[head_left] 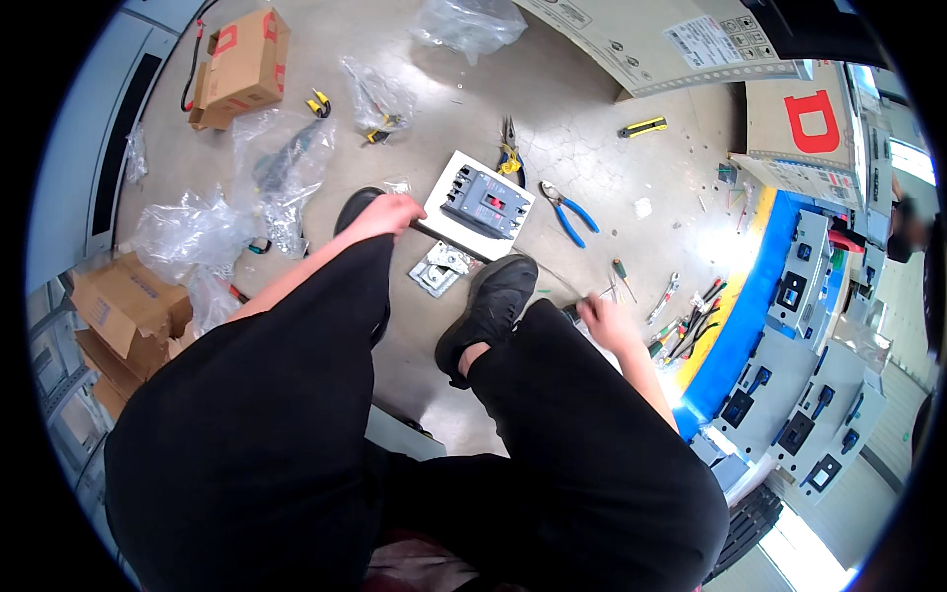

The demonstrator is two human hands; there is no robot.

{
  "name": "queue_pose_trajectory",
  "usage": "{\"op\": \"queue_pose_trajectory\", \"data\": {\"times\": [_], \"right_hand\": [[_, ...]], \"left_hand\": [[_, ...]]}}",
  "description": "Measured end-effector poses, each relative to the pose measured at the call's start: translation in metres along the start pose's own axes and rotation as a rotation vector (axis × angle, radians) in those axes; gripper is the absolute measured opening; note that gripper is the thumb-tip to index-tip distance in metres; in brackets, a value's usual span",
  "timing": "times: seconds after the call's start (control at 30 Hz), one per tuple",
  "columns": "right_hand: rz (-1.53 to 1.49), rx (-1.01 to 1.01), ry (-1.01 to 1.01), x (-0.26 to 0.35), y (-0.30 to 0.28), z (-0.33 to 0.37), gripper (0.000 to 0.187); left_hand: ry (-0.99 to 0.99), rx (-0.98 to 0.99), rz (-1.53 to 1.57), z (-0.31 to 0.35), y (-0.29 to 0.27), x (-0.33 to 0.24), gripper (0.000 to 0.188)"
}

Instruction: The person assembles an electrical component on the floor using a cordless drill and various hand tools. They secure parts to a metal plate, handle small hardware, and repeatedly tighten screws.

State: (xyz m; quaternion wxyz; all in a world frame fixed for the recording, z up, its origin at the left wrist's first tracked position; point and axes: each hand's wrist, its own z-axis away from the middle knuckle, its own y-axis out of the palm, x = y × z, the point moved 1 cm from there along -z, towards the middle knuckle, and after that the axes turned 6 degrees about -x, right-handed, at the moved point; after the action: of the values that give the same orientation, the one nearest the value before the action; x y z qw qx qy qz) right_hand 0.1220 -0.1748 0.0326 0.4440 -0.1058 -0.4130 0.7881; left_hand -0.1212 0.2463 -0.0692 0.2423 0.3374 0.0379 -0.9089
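A dark grey moulded-case circuit breaker (485, 202) with a red switch lies on a white flat box (449, 233) on the floor between my feet. My left hand (387, 214) reaches past my left knee, its fingers pressed together at the box's left edge. Whether they grip anything is hidden. Just below the box lies a silvery metal bracket plate (440, 268), partly in clear plastic. Beside my right knee, my right hand (604, 320) is closed, somewhat blurred, with its fingers curled near the floor. I cannot make out what is in it.
Blue-handled pliers (567, 214), long-nose pliers (510, 153) and a yellow utility knife (643, 127) lie beyond. Several hand tools (691, 326) cluster at right by a yellow floor line. Cardboard boxes (247, 64) and plastic bags (192, 232) lie left; metal panels (789, 395) stand right.
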Motion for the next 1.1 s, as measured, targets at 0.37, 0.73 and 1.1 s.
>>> {"op": "queue_pose_trajectory", "data": {"times": [0.37, 0.73, 1.1], "right_hand": [[-0.619, -0.181, 0.034, -0.024, -0.013, -0.018, 0.034], [-1.003, 0.254, -0.129, 0.148, -0.028, -0.033, 0.03], [-1.515, 0.136, -0.469, 0.212, -0.063, -0.049, 0.051]], "left_hand": [[0.681, 0.15, -1.367, 0.014, 0.048, 0.014, 0.05], [0.531, -0.105, -0.827, 0.076, 0.049, -0.041, 0.05], [0.452, -0.208, -0.308, 0.106, 0.051, -0.154, 0.041]]}}
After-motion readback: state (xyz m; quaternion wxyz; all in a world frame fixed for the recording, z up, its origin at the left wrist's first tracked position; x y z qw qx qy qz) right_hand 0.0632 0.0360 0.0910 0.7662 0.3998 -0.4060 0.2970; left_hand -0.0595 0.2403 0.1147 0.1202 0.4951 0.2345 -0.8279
